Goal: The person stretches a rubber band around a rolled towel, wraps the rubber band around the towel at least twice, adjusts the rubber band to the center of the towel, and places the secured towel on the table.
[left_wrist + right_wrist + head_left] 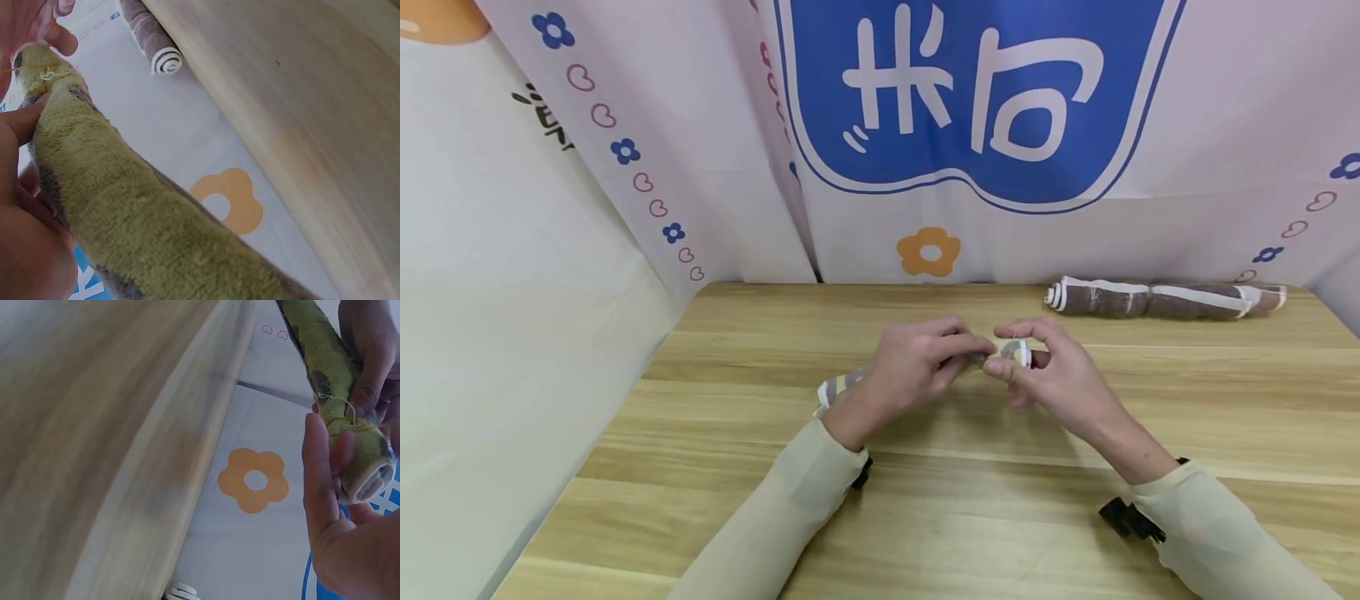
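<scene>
A small towel rolled into a tube, yellow-green with grey patches [137, 187], stretches between the two hands. Thin loose string [47, 74] goes around it close to one end. My left hand [917, 362] grips the roll beside the string, a fingertip pressing on the cloth. At the tied end, my right hand [1060, 379] holds the roll between thumb and fingers, its index finger fairly straight. The right wrist view shows the pale, open mouth of the rolled towel [374, 480] by the right palm. In the head view, my left hand and forearm hide most of the roll.
A brown and white rolled towel [1112, 298] lies at the back right of the wooden table [970, 517]. Behind the table's far edge hangs a printed white cloth [865, 242]. Black straps [1131, 521] sit at the wrists.
</scene>
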A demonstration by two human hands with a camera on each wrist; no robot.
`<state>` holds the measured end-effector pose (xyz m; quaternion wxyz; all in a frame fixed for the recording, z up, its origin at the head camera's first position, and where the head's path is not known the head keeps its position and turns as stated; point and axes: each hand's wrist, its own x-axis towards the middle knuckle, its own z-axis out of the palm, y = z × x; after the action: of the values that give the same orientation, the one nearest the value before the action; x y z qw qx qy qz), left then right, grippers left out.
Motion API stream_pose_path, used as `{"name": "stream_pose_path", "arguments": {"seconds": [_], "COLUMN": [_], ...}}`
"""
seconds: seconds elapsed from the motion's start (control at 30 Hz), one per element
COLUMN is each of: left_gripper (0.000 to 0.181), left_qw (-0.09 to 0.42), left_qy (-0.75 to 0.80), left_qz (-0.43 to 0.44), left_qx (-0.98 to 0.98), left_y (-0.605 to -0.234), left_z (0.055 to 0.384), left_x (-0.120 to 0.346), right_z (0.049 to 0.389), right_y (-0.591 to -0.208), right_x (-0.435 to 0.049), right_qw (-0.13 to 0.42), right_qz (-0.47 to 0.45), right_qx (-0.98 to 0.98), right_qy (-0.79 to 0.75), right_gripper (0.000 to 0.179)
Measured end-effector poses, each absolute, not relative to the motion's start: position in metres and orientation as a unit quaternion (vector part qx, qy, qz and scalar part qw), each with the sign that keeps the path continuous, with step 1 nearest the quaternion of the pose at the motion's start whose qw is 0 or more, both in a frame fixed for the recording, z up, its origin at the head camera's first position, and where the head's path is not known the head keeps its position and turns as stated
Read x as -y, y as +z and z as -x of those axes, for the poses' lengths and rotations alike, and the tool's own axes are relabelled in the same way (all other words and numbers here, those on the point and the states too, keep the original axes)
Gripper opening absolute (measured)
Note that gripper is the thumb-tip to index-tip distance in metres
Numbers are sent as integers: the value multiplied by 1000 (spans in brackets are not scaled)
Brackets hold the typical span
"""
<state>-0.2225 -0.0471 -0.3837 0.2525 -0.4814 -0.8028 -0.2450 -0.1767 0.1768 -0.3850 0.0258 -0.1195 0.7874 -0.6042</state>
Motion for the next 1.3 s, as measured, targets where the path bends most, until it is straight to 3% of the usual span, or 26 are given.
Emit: {"name": "stream_pose_path", "arguments": {"seconds": [0.37, 0.9, 1.3], "left_gripper": [12, 21, 21], "left_qw": [240, 236, 215], "left_qy": [-271, -287, -284], "left_qz": [504, 507, 519], "left_qx": [784, 777, 777], "left_y": [-383, -390, -390], "left_z": [222, 221, 218], "left_x": [44, 43, 41], "right_z": [180, 183, 178], "right_y": [-392, -390, -382], "right_x": [-177, -178, -174], "right_qw": [19, 15, -35], "right_qz": [135, 137, 161], "right_qx": [-826, -854, -879], "right_qy": [-547, -501, -447], "right_gripper": [49, 58, 53]}}
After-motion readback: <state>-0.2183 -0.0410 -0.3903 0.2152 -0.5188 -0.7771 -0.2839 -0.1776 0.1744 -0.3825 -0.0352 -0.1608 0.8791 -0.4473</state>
